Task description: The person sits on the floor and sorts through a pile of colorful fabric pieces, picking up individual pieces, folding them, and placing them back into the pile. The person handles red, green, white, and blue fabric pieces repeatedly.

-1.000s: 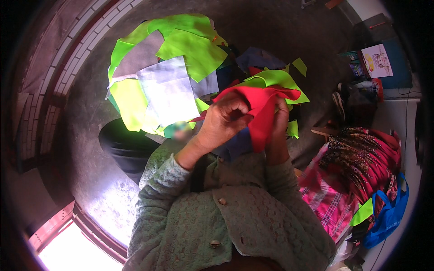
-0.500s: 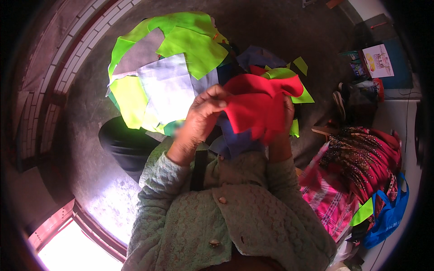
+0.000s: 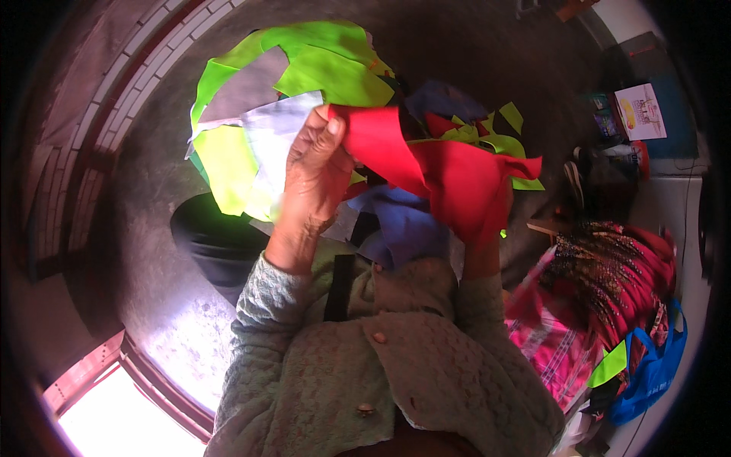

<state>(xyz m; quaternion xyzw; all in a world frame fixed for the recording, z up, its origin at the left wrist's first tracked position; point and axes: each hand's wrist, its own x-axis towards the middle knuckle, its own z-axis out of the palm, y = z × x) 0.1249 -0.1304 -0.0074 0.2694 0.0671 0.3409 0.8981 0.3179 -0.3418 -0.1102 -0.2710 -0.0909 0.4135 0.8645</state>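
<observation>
A piece of red fabric (image 3: 457, 179) hangs stretched between my two hands, above my lap. My left hand (image 3: 314, 164) pinches its upper left corner between thumb and fingers. At the other end, my right hand (image 3: 481, 255) is mostly covered by the folds; only the part near the wrist shows, and the cloth is held up there. Blue fabric (image 3: 403, 225) lies on my lap under the red piece. Beyond my left hand rises a pile of fabric pieces, with neon yellow-green cloth (image 3: 327, 72), a grey piece (image 3: 247, 87) and a white piece (image 3: 278, 133).
Smaller yellow-green scraps (image 3: 512, 118) and dark blue cloth (image 3: 445, 99) lie beyond my right hand. To my right are a dark red patterned cloth (image 3: 617, 266), pink checked fabric (image 3: 556, 350) and a blue bag (image 3: 655, 373). Sandals (image 3: 572, 179) rest farther off near a white container (image 3: 628, 156).
My left hand has moved up and left, drawing the red fabric's corner out so the piece spreads wider. My right hand has become more hidden behind the cloth.
</observation>
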